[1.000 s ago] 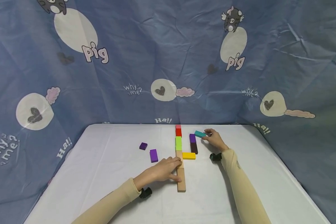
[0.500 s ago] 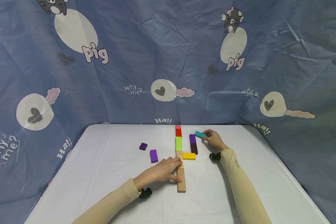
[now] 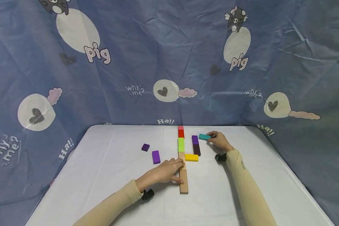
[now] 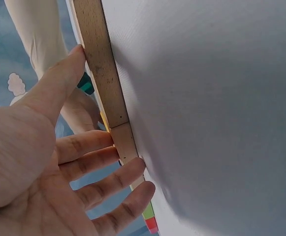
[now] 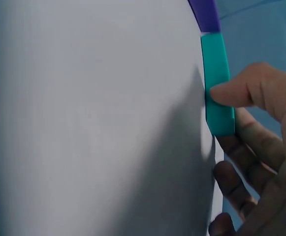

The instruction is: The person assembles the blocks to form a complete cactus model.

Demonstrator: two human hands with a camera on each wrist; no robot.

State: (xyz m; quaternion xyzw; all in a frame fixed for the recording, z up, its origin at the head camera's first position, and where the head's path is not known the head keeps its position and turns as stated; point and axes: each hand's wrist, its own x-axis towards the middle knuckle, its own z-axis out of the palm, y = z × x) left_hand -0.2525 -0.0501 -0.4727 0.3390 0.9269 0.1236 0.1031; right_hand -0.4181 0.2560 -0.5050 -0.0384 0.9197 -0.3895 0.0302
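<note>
Blue printed cloth point(image 3: 135, 47) backs a white-covered bench point(image 3: 169, 210), on which coloured blocks are laid. Right hand point(image 3: 218, 140): gripping, with the teal block point(image 3: 204, 137) pinched at its right-hand end between thumb and fingers. Teal block: located toward the far side of the bench, to the left of the gripping fingers, its long axis running roughly left to right, slightly skewed. Its free end points at the purple block point(image 3: 195, 139), which sits just to its left in line with a dark block point(image 3: 196, 150), that pair running away from the person; the teal piece thus lies crosswise to it. Contact between teal and purple cannot be confirmed. Right hand is plainly the nearer. Left hand point(image 3: 165, 171): fingers spread and loosely extended, grasping nothing, thumb and fingertips against the wooden blocks point(image 3: 183, 185), well apart from the teal block.
</note>
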